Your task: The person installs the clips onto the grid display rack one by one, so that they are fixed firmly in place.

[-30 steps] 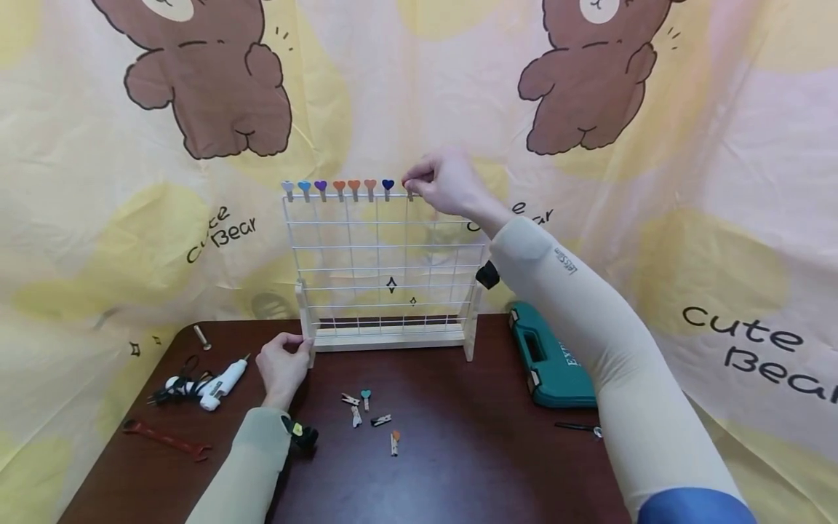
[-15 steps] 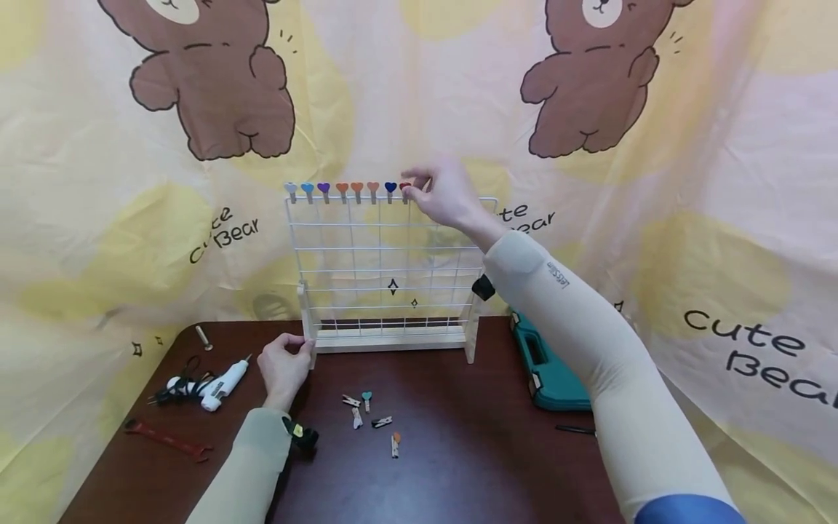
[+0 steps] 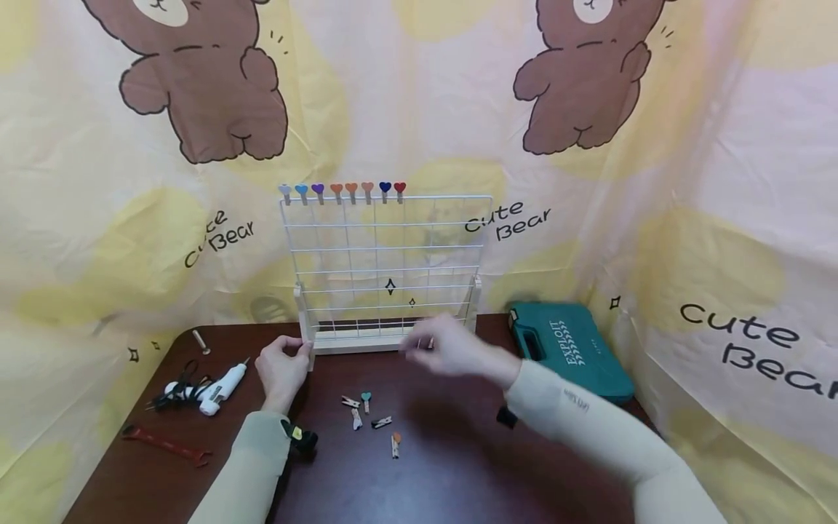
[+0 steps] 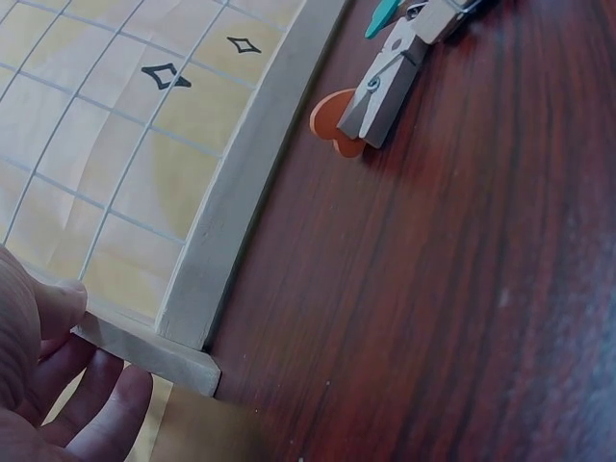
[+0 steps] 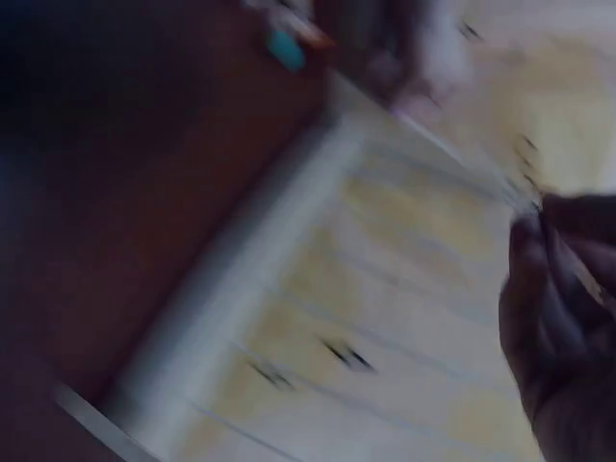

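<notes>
A white wire grid rack [image 3: 386, 249] on a wooden stand [image 3: 366, 343] stands at the table's back. Along its top wire sit several heart clothespins in a row, ending with a dark blue heart clothespin [image 3: 385, 189] and a red heart clothespin [image 3: 400, 191]. My left hand [image 3: 284, 366] pinches the stand's left wooden upright [image 4: 144, 350] between thumb and fingers. My right hand [image 3: 452, 348], blurred by motion, hangs in front of the stand's base with loosely bent fingers and no clothespin showing in them. Loose clothespins lie on the table, including a teal heart one [image 3: 366, 400] and an orange heart one [image 3: 396, 445].
A white glue gun [image 3: 219, 389] with a dark cord, a red wrench [image 3: 166, 444] and a bolt [image 3: 201, 340] lie on the left. At the back right lies a green tool case [image 3: 569, 353]. A bear-print curtain [image 3: 419, 87] hangs behind the table.
My right hand has let go of the red heart clothespin, which stays on the top wire, and has moved down in front of the rack. My left hand keeps its place on the upright.
</notes>
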A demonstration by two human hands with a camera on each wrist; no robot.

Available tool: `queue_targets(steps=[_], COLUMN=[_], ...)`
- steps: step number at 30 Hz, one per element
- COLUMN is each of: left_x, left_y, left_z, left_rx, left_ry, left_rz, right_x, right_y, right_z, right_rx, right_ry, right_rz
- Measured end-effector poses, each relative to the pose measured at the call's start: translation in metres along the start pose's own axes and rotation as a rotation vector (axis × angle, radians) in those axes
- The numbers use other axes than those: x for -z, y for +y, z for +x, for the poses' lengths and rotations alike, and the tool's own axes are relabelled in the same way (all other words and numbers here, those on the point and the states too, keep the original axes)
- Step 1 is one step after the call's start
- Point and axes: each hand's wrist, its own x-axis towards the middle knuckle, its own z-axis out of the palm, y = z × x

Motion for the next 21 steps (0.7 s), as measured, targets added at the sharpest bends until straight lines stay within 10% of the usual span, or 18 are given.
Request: queue_targets(steps=[7,21], left_x=[0.0,0.001], left_y=[0.002,0.003], left_z=[-0.001,-0.002], left_rx=[-0.007,0.014], left_ry=[0.008,-0.004], left_rz=[-0.016,-0.021], right_x=[-0.083,-0.116], right_y=[-0.011,-0.008], right_z=[-0.037,-0.052], right_rx=[0.184,0.176], right_ry=[-0.439,-0.401], right_rz=[-0.185,-0.359])
